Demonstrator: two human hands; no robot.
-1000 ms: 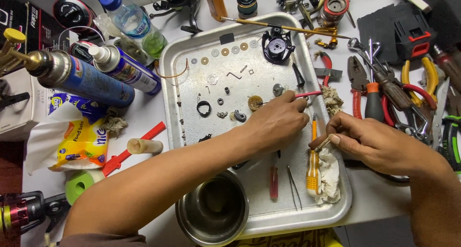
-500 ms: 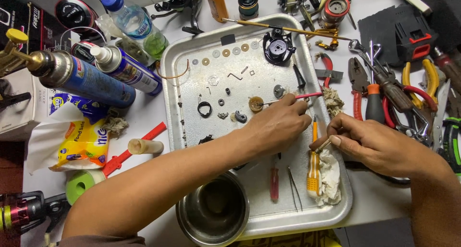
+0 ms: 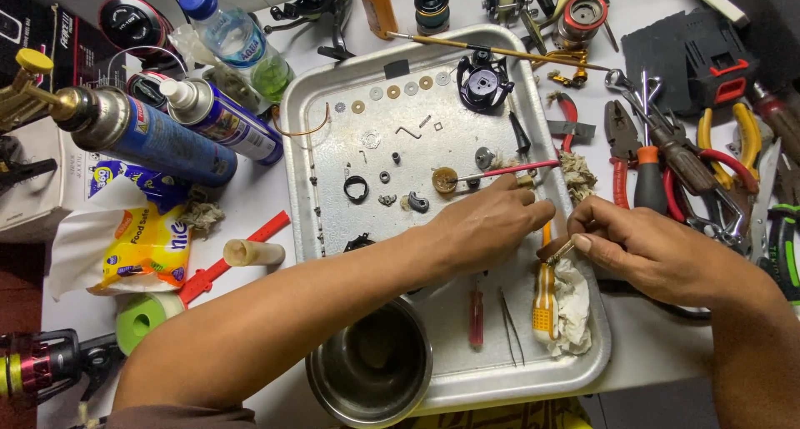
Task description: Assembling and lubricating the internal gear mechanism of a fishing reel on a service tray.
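Your left hand pinches closed near the tray's right edge, steadying what your right hand grips, a small brass-coloured part held above the rag, so any drips land there.

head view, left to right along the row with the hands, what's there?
Yellow packet → cream tube → left hand → small brass part pinched between both hands → right hand → green-handled tool at the right edge.
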